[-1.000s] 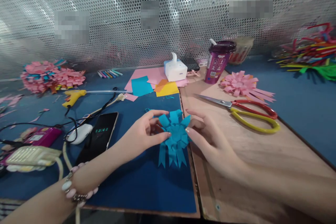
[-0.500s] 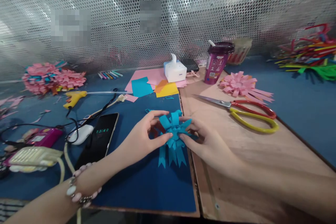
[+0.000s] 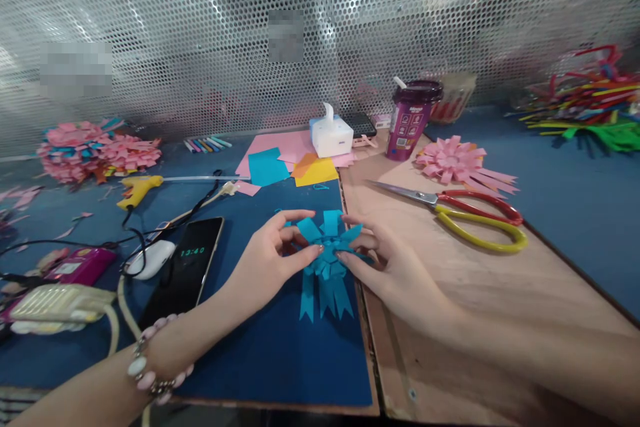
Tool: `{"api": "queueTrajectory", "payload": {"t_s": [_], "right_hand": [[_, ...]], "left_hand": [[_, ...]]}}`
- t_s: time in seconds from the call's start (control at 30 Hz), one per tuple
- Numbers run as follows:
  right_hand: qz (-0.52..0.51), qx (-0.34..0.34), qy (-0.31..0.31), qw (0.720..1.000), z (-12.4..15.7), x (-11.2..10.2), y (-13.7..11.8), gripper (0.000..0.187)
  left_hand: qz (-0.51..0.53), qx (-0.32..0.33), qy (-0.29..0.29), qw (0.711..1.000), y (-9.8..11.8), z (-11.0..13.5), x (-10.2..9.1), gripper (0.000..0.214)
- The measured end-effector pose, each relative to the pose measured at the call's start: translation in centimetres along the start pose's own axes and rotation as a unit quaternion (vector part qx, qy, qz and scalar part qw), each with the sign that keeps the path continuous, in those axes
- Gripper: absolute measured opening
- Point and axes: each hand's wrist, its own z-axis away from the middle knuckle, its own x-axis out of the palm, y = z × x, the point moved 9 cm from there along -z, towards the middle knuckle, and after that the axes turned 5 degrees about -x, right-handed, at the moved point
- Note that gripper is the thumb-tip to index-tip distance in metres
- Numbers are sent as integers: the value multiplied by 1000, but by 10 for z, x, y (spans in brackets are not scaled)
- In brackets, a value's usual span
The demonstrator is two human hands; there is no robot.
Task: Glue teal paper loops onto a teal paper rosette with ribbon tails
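A blue paper flower (image 3: 329, 255) with looped petals and notched ribbon tails is held between both hands over the front of the table. My left hand (image 3: 280, 250) grips its left side, thumb on the front near the centre and fingers behind the petals. On the right side my right hand (image 3: 385, 257) pinches it in the same way, thumb close to the middle. The fingertips behind the petals are partly hidden. Its tails hang down toward me. To the right lie large scissors (image 3: 450, 210) with one red and one yellow handle.
A pink paper flower (image 3: 453, 163) lies behind the scissors, near a purple cup (image 3: 413, 123). A tissue pack (image 3: 331, 135) sits on coloured paper sheets (image 3: 267, 167). On the left are a yellow glue gun (image 3: 137, 191), a phone (image 3: 187, 267), a power strip (image 3: 63, 307) and cables.
The blue flower's upper petals look slightly more spread and its face tips a little. Both hands keep their hold. The whole view has shifted slightly.
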Motion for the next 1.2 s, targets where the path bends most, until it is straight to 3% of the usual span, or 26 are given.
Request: {"api": "queueTrajectory", "payload": {"t_s": [0.27, 0.67, 1.2], "right_hand": [[0, 4, 13, 1000, 0, -3, 2, 40], [-3, 29, 31, 999, -1, -6, 3, 41], [-16, 18, 26, 999, -1, -6, 4, 41]], "left_hand": [[63, -29, 8, 998, -5, 0, 2, 41], [59, -65, -8, 996, -9, 0, 4, 50], [45, -60, -23, 997, -9, -1, 6, 53]]}}
